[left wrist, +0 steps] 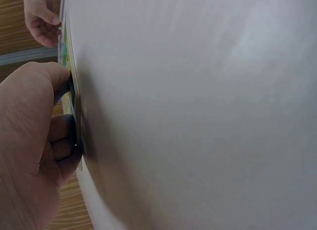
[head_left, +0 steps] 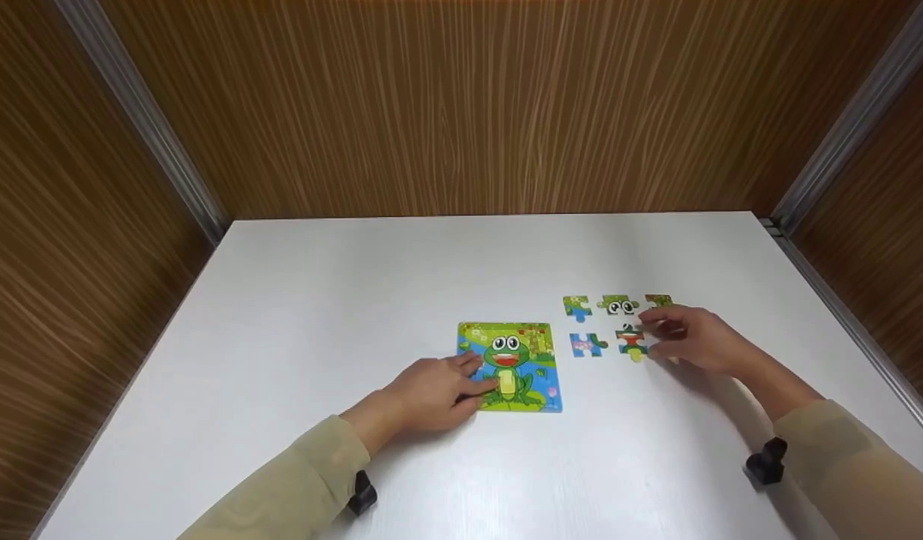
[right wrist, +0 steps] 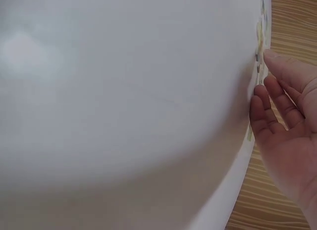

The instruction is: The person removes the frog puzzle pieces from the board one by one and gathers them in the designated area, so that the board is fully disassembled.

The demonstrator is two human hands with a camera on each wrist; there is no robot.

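Observation:
A square frog puzzle board (head_left: pixel 540 375) lies flat on the white table. My left hand (head_left: pixel 435 391) rests on its left side, fingers spread over the picture; in the left wrist view, the thumb and fingers meet the edge of the board (left wrist: pixel 74 98). To the right, loose jigsaw pieces lie in two rows. Among them are an eyes piece (head_left: pixel 619 305), a red-mouth piece (head_left: pixel 631 341) and a pink-and-blue piece (head_left: pixel 584 345). My right hand (head_left: pixel 694 341) hovers at the right end, fingertips beside the mouth piece, covering part of a corner piece (head_left: pixel 658 299).
A green-and-blue piece (head_left: pixel 578 307) lies at the upper left of the loose group. Wood-grain panels (head_left: pixel 461 112) enclose the table (head_left: pixel 319 285) at the back and both sides. Black wrist devices (head_left: pixel 767 461) show beneath the sleeves.

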